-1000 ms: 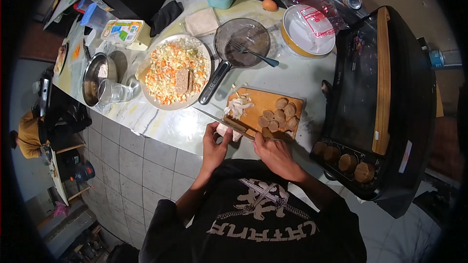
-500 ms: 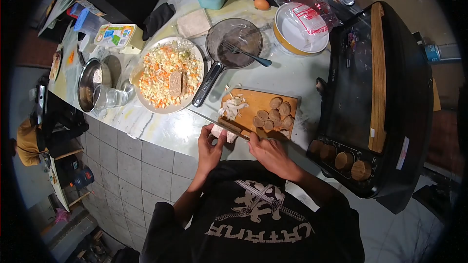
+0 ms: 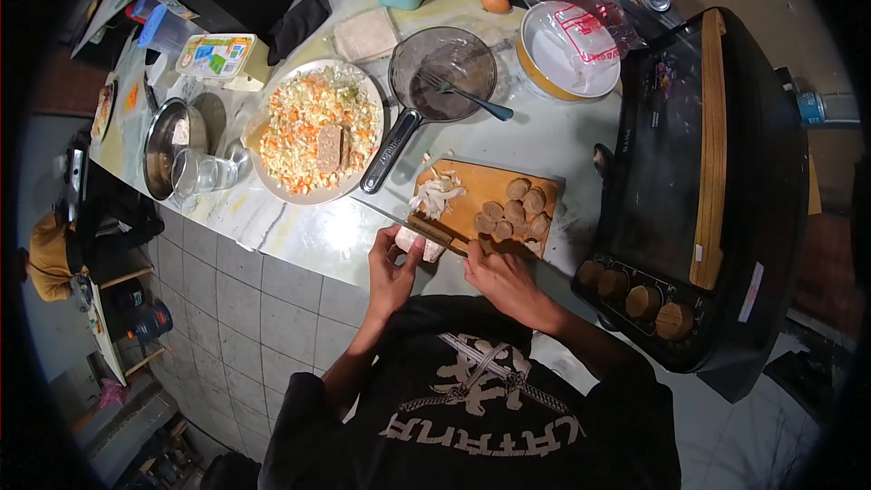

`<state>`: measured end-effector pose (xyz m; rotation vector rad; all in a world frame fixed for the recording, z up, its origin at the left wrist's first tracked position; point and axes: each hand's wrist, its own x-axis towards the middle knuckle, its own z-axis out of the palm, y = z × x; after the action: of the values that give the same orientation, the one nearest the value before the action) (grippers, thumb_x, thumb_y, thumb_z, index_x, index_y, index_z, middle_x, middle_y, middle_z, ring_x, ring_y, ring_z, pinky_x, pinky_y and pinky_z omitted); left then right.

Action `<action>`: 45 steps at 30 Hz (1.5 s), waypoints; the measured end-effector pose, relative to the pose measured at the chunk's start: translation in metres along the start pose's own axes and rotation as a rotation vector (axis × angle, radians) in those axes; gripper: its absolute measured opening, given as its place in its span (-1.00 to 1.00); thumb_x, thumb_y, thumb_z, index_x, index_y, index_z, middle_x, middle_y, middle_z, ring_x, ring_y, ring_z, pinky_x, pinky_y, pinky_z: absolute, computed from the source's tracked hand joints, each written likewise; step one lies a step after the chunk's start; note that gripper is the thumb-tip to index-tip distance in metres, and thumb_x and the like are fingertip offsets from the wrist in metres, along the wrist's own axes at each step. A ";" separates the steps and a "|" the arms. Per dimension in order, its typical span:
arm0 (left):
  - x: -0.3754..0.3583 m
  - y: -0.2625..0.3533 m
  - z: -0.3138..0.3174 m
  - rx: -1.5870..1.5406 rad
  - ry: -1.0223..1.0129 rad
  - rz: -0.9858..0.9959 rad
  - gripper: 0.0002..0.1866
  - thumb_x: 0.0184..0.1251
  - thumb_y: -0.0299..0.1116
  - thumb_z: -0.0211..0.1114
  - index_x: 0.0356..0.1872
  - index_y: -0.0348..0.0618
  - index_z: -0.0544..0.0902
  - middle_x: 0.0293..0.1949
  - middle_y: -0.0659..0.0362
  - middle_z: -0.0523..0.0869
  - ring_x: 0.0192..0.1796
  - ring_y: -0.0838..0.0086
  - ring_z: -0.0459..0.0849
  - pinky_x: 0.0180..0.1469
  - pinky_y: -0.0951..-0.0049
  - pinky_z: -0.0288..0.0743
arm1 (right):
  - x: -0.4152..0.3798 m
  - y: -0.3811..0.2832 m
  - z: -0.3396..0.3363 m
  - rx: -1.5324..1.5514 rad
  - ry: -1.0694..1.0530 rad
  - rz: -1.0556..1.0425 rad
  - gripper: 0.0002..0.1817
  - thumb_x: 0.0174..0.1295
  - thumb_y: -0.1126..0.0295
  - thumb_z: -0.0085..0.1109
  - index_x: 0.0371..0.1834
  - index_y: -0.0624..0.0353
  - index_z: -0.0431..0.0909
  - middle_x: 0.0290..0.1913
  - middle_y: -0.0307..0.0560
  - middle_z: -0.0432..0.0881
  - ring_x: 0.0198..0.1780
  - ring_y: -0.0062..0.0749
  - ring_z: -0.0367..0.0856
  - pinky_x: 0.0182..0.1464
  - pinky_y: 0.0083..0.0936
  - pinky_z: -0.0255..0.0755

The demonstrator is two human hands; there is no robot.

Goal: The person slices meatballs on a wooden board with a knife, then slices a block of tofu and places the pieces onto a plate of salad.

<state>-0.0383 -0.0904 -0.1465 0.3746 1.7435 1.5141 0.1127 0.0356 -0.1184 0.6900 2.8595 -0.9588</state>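
Note:
My left hand (image 3: 392,274) has its fingers and thumb closed round a pale pink piece of meat (image 3: 434,251) at the near left edge of a wooden cutting board (image 3: 481,183). In my right hand (image 3: 508,286) is a knife (image 3: 432,230), gripped by its handle. Its blade lies over the meat, close to my left fingertips; whether its edge is in the meat is hidden. White shredded strips (image 3: 438,191) lie at the board's left corner. Several round brown slices, apparently meatballs (image 3: 515,210), are heaped on its right side.
Beyond the board are a frying pan (image 3: 454,44) with a fork (image 3: 472,98) in it and a plate of chopped vegetables (image 3: 313,127). A black grill (image 3: 671,172) stands at right. Bowls, a plastic cup (image 3: 201,171) and an egg (image 3: 495,2) share the table. Another person (image 3: 54,254) is far left.
The view has shifted slightly, so the table things sit a little differently in the picture. Both hands keep their holds on the meat and the knife, with hardly any visible movement.

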 end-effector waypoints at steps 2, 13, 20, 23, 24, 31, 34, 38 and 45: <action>-0.001 0.003 0.000 0.004 0.000 -0.004 -0.72 0.33 -0.46 0.31 -0.06 -0.34 0.44 -0.18 0.13 0.62 -0.09 0.55 0.58 -0.04 0.53 0.50 | 0.000 -0.001 0.000 0.010 -0.009 0.005 -0.74 0.32 0.30 0.05 -0.35 0.30 0.33 -0.73 0.14 0.49 -0.58 0.09 0.59 -0.53 -0.15 0.47; 0.000 0.003 0.001 -0.004 0.009 -0.025 -0.72 0.33 -0.47 0.31 -0.06 -0.36 0.45 -0.18 0.12 0.63 -0.10 0.56 0.58 -0.06 0.54 0.50 | 0.004 0.000 0.004 -0.070 -0.062 0.046 -0.71 0.32 0.29 0.05 -0.37 0.35 0.36 -0.74 0.13 0.48 -0.61 0.05 0.59 -0.52 -0.17 0.48; 0.001 0.002 0.001 0.011 0.020 -0.022 -0.69 0.32 -0.46 0.31 -0.03 -0.37 0.45 -0.17 0.12 0.63 -0.10 0.55 0.58 -0.05 0.54 0.50 | 0.009 0.002 0.005 -0.018 -0.018 -0.024 -0.69 0.31 0.28 0.06 -0.38 0.37 0.37 -0.70 0.15 0.51 -0.57 0.07 0.61 -0.48 -0.17 0.50; 0.001 0.003 0.003 0.006 0.014 -0.016 -0.69 0.32 -0.48 0.31 -0.01 -0.38 0.45 -0.17 0.11 0.63 -0.10 0.55 0.58 -0.04 0.53 0.49 | 0.014 0.000 0.004 -0.070 -0.094 0.023 -0.82 0.15 0.49 0.15 -0.40 0.37 0.37 -0.64 0.19 0.55 -0.48 0.08 0.66 -0.46 -0.25 0.57; 0.001 0.003 0.002 0.021 0.010 -0.012 -0.68 0.31 -0.48 0.31 -0.01 -0.38 0.45 -0.16 0.11 0.63 -0.10 0.55 0.58 -0.03 0.53 0.49 | 0.014 0.001 0.006 -0.105 -0.089 0.000 -0.82 0.07 0.54 0.19 -0.38 0.38 0.37 -0.61 0.18 0.57 -0.45 0.06 0.68 -0.46 -0.26 0.57; 0.001 -0.001 0.002 0.013 0.015 -0.005 -0.67 0.32 -0.48 0.31 0.01 -0.38 0.44 -0.15 0.10 0.63 -0.10 0.54 0.58 -0.02 0.52 0.49 | 0.014 -0.004 0.015 -0.269 -0.088 -0.015 -0.70 -0.12 0.64 0.27 -0.31 0.41 0.38 -0.54 0.14 0.62 -0.40 -0.08 0.72 -0.48 -0.33 0.59; 0.000 -0.001 0.001 0.001 0.010 0.005 -0.65 0.31 -0.46 0.32 0.02 -0.37 0.43 -0.14 0.10 0.63 -0.08 0.53 0.58 -0.01 0.51 0.49 | 0.015 -0.009 0.005 -0.346 -0.119 -0.052 -0.77 -0.05 0.59 0.23 -0.34 0.39 0.39 -0.55 0.11 0.62 -0.44 -0.08 0.72 -0.51 -0.37 0.58; 0.003 -0.007 -0.003 0.000 -0.003 0.006 -0.64 0.31 -0.42 0.33 0.02 -0.37 0.43 -0.13 0.09 0.62 -0.08 0.51 0.58 0.00 0.49 0.49 | 0.011 -0.004 0.031 -0.326 -0.004 0.017 -0.82 0.04 0.51 0.19 -0.37 0.36 0.41 -0.58 0.06 0.63 -0.48 -0.10 0.72 -0.54 -0.39 0.58; 0.005 -0.012 -0.006 -0.069 -0.029 -0.025 -0.63 0.33 -0.37 0.32 0.01 -0.39 0.43 -0.13 0.07 0.61 -0.07 0.47 0.58 0.01 0.45 0.49 | 0.012 -0.009 0.029 -0.247 -0.026 0.129 -0.81 0.20 0.43 0.01 -0.30 0.39 0.35 -0.56 0.24 0.61 -0.45 0.09 0.69 -0.45 -0.14 0.57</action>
<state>-0.0427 -0.0942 -0.1596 0.3364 1.6628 1.5398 0.0948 0.0166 -0.1391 0.8153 2.8019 -0.5800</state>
